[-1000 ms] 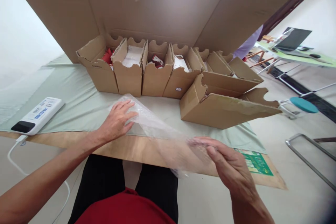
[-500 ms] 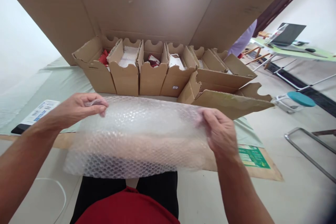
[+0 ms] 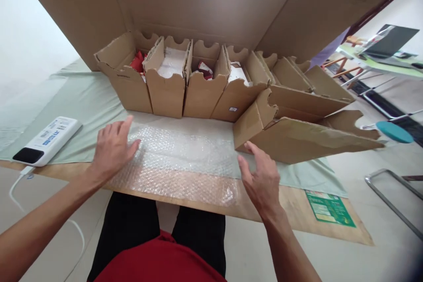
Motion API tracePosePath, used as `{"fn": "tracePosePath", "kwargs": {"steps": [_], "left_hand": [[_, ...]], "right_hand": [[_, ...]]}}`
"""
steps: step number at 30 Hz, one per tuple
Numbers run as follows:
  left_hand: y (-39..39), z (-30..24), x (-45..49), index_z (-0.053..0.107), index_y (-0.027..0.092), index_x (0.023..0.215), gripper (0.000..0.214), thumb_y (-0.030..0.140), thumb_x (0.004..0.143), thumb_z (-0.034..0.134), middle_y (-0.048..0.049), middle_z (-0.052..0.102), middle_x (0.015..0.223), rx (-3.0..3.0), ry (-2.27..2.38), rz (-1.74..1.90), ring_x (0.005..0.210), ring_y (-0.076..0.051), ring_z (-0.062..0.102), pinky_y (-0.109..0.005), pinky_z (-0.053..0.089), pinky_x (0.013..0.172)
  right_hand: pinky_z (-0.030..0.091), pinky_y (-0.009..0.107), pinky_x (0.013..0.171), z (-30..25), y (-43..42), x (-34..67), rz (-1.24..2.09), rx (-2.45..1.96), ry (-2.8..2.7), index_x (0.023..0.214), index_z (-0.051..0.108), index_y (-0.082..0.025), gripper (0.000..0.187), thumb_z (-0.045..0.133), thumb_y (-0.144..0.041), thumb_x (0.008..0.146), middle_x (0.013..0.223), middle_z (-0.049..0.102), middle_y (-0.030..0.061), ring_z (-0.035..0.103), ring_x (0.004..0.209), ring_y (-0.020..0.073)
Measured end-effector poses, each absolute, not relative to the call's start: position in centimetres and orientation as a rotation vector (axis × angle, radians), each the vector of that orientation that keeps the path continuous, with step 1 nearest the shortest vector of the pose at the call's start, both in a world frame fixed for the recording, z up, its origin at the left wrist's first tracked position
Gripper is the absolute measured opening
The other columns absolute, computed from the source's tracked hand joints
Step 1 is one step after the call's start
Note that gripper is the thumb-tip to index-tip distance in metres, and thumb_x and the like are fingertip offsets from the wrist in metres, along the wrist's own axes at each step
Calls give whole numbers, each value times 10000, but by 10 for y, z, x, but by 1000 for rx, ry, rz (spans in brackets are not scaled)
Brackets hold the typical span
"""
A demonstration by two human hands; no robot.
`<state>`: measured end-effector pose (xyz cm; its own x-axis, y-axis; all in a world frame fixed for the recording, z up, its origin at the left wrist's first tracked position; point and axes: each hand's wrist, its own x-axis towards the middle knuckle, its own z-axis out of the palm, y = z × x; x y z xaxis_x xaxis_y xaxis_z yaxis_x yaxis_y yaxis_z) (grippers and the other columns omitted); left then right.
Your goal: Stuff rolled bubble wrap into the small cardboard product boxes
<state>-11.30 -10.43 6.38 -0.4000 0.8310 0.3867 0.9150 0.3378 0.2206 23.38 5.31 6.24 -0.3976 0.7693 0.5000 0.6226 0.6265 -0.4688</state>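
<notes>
A sheet of clear bubble wrap (image 3: 185, 158) lies spread on the table in front of me, its near part over the bare wooden edge. At its left side is my left hand (image 3: 114, 147), fingers apart and holding nothing. My right hand (image 3: 261, 176) hovers by the sheet's right side, thumb and fingers spread, also holding nothing. Whether either hand touches the sheet's rim I cannot tell. Just beyond the right hand stands a cardboard bin (image 3: 297, 139), turned at an angle.
Several cardboard bins (image 3: 167, 97) stand in a row behind the wrap, holding red and white items. A tall cardboard panel (image 3: 205, 4) rises behind them. A white power bank (image 3: 48, 141) with a cable lies left; a green printed sheet (image 3: 330, 208) lies right.
The bubble wrap, held up between both hands before, now lies flat on the table. Both hands have let go of it and opened. The view has shifted slightly.
</notes>
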Motion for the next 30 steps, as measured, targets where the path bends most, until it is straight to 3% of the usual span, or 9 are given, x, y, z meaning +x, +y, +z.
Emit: {"fn": "tracePosePath", "kwargs": {"steps": [3,6,13,16,19,24,27,30], "left_hand": [[-107,55,-81,526,157,1449,519,364,973,535,-226,528,1490,-1970,-2132,-515,1395,-405,465,-574,376,1132],[-102,40,-71,534,175,1470,529,433,1010,488,-184,456,1588,-2255,-2085,-334,1501,-390,351,-600,268,1216],[-124,32,-96,460,192,1540,644,573,1024,399,-184,314,1672,-2360,-2183,-230,1566,-383,228,-618,211,1240],[-138,38,-87,477,228,1523,664,612,981,485,-155,350,1662,-2498,-2056,-271,1560,-368,253,-599,198,1253],[-145,40,-74,520,230,1481,739,644,879,637,-167,386,1640,-2575,-1976,-263,1532,-388,310,-614,201,1248],[-147,42,-67,521,218,1472,781,525,792,754,-178,440,1605,-2550,-2009,-222,1491,-406,383,-649,250,1216],[-152,49,-78,568,232,1420,651,389,804,707,-138,543,1534,-2553,-2045,-280,1427,-365,485,-631,231,1233],[-157,59,-97,700,260,1202,358,312,881,551,-60,711,1332,-2518,-2199,-487,1255,-289,643,-555,286,1229]], "right_hand": [[477,499,1049,63,33,216,205,-846,-2401,1379,603,-231,379,519,-325,1021,1398,640,129,603,1267,309],[459,507,1087,48,37,198,264,-733,-2726,1397,597,-204,414,552,-324,1004,1535,521,144,500,1393,323],[470,515,1047,39,35,271,248,-738,-2700,1317,629,-159,370,552,-351,1011,1425,613,171,562,1325,331],[490,483,1015,47,9,296,324,-611,-2774,1371,593,-182,385,562,-319,1013,1464,584,151,564,1320,313],[503,456,968,40,-5,295,239,-592,-2741,1297,633,-183,294,521,-187,1026,1394,644,139,603,1271,303],[502,422,919,37,1,282,218,-525,-2551,1149,665,-193,236,519,-72,1009,1206,743,99,690,1099,263],[521,376,896,54,4,284,459,-606,-2419,1094,672,-227,189,520,-137,1028,1095,765,55,716,1017,222],[549,310,796,70,8,292,712,-835,-2249,1007,693,-254,159,537,-257,1038,930,764,15,730,872,193]]}}
